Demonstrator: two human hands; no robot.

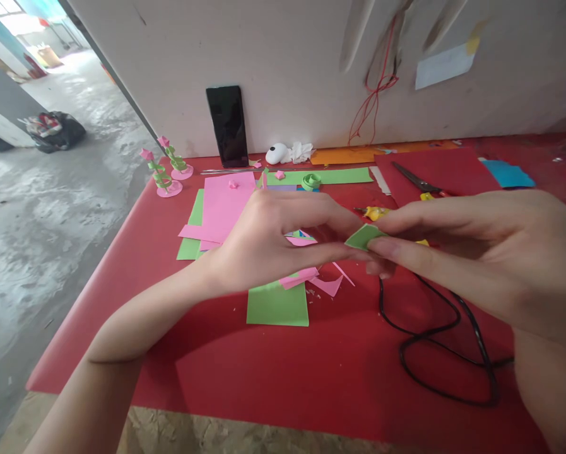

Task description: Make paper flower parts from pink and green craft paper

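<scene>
A small piece of green paper (362,238) is pinched between both hands above the red tabletop. My left hand (283,236) reaches in from the left, its fingertips closed at the paper's left edge. From the right, my right hand (457,249) grips the same piece between thumb and forefinger. Beneath the left hand lie pink paper sheets (226,205), pink offcuts (327,285) and a green sheet (277,306). A yellow tool with a dark tip (375,212), partly hidden, lies just behind the fingertips. A green paper coil (311,181) rests farther back.
Two pink-and-green paper flowers (162,183) stand at the back left. A black phone (227,126) leans on the wall beside a white rounded object (277,153). Dark scissors (418,180) lie at the back right. A black cable (434,331) loops under my right hand.
</scene>
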